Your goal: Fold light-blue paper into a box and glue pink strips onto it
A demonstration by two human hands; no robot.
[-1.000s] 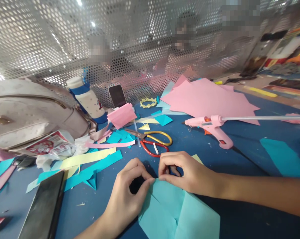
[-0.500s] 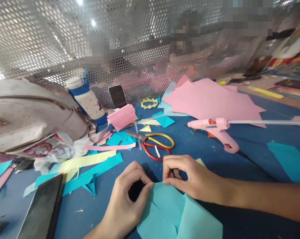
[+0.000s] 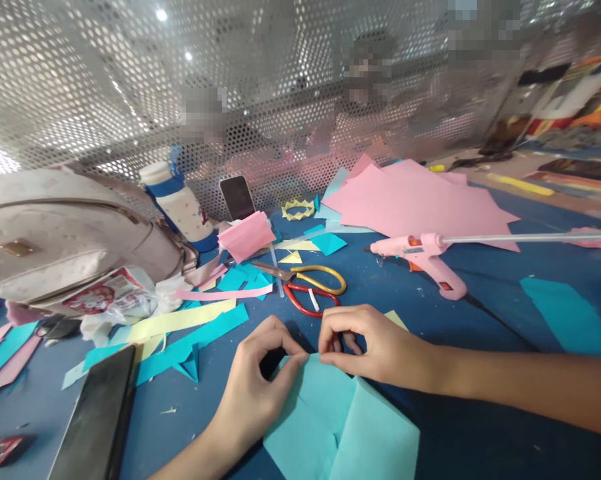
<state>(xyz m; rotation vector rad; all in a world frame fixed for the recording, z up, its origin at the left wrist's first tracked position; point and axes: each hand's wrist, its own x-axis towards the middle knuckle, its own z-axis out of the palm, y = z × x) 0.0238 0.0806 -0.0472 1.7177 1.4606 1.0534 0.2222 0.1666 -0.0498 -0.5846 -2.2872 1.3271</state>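
Note:
A folded sheet of turquoise paper [image 3: 360, 427] lies low in the head view, with creases and a raised flap on its right side. My left hand [image 3: 260, 380] pinches its top edge between thumb and fingertips. Close beside it, my right hand [image 3: 365, 343] pinches the same top edge with thumb and forefinger, the other fingers curled under. Just beyond my hands rest scissors [image 3: 318, 272] with one yellow and one red handle. A pink glue gun [image 3: 425, 257] with a long clear glue stick lies above my right forearm.
Pink sheets [image 3: 410, 200] are stacked at the back. Coloured paper scraps [image 3: 195, 340] and a dark phone [image 3: 95, 413] lie on the left, near a pale backpack [image 3: 70, 233] and a bottle [image 3: 180, 207]. A perforated metal panel [image 3: 270, 80] stands behind. The glue gun's cord [image 3: 500, 323] runs right.
The view has shifted slightly. Both hands keep their pinch on the turquoise paper's top edge, and their pose is nearly the same.

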